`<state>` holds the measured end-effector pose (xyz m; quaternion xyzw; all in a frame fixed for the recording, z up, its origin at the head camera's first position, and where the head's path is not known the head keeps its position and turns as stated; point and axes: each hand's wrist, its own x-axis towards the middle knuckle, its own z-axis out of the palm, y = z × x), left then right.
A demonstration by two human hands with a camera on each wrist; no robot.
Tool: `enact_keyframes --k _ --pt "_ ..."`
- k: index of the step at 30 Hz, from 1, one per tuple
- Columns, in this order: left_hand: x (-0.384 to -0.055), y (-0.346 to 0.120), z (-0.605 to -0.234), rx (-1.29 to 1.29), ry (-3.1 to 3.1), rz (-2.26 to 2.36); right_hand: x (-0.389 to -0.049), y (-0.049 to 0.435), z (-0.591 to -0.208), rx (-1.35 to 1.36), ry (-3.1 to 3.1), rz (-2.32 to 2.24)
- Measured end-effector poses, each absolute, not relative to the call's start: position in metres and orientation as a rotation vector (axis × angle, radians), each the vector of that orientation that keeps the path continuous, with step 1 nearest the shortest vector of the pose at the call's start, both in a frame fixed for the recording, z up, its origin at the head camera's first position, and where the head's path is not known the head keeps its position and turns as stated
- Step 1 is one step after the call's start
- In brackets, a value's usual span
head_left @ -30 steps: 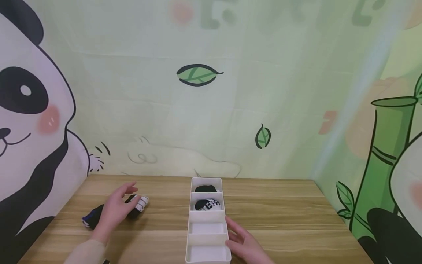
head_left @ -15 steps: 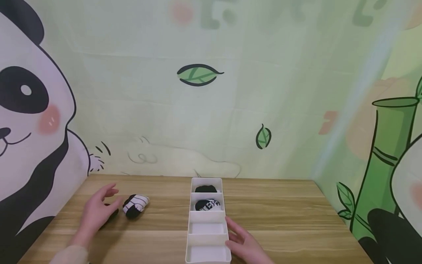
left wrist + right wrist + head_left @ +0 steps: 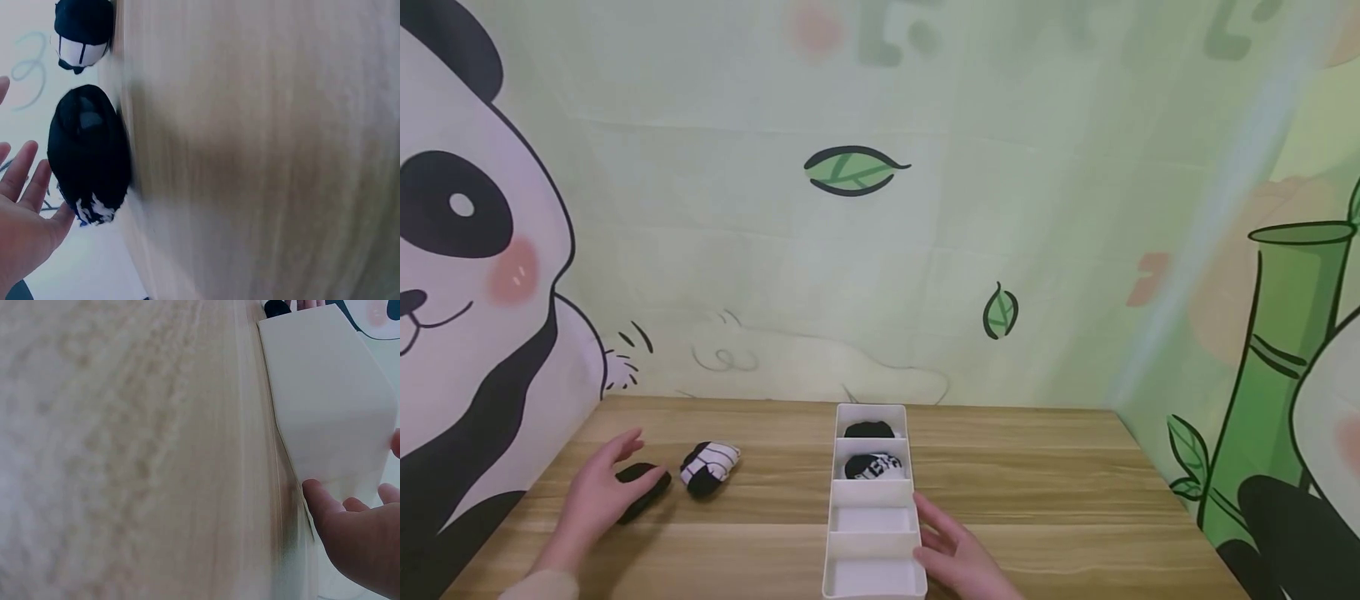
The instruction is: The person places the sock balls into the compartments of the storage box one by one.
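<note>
My left hand [image 3: 597,493] is over a black rolled-up sock [image 3: 647,500] on the left of the table. Its fingers and thumb are spread around the sock, not closed on it. In the left wrist view, this sock [image 3: 90,150] shows a white and blue end, and the fingers stand beside it. A black-and-white rolled sock [image 3: 709,468] lies just to the right. My right hand [image 3: 964,557] touches the right wall of a white divided box [image 3: 871,545] with extended fingers. The box's two far compartments hold a black sock [image 3: 868,430] and a black-and-white sock [image 3: 872,467].
The wooden table [image 3: 1030,483] extends to both sides of the box. A printed cloth backdrop [image 3: 880,275] rises behind it. In the right wrist view, the white box wall [image 3: 331,381] stands upright on the table.
My left hand has drawn back leftward from the black-and-white sock to the black sock, uncovering more of both. My right hand and the box have stayed in place.
</note>
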<state>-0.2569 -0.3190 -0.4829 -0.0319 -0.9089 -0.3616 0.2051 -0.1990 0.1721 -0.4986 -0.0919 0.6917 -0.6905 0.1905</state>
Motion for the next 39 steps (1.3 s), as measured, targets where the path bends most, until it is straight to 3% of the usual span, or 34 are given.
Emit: enact_keyframes --k 21,39 --pt "-0.258 -0.346 -0.503 -0.154 -2.696 -0.982 -0.201 0.172 -0.501 -0.224 1.94 -1.942" --pt "-0.256 -0.355 -0.504 -0.151 -2.825 -1.06 -0.2 0.173 -0.504 -0.382 1.854 -2.034"
